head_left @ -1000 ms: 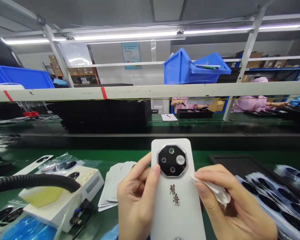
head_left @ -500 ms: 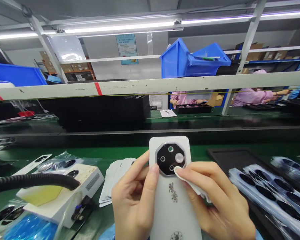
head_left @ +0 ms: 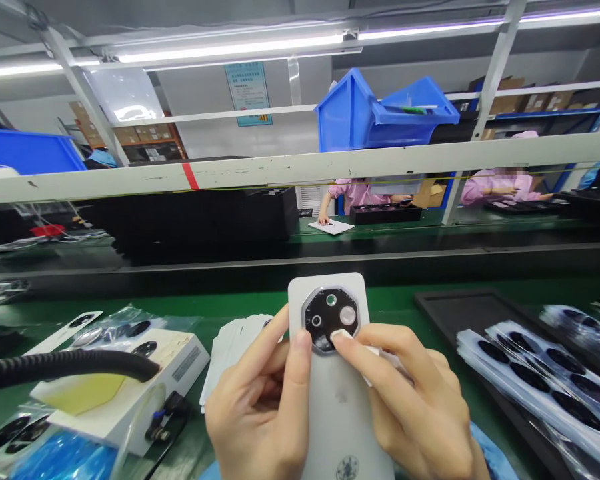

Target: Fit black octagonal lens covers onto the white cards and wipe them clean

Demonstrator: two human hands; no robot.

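Observation:
My left hand [head_left: 260, 407] grips a white phone back cover [head_left: 337, 413] by its left edge, thumb lying on its face. The cover stands upright in front of me, with a black octagonal camera module [head_left: 329, 318] near its top. My right hand [head_left: 410, 407] pinches a small white cloth [head_left: 375, 353] and presses a fingertip with it onto the lower right of the camera module. A stack of white covers [head_left: 230, 350] lies just behind my left hand on the green mat.
A white box with a yellow pad [head_left: 125, 393] and a black corrugated hose [head_left: 65, 367] lie at left. Bagged covers [head_left: 540, 380] overlap a black tray [head_left: 460, 313] at right. Blue bins [head_left: 380, 113] sit on the white rail. People in pink work beyond [head_left: 500, 187].
My right hand has slid the cloth from the cover's right edge onto the camera module. The cover and both hands have drifted slightly left and down in view.

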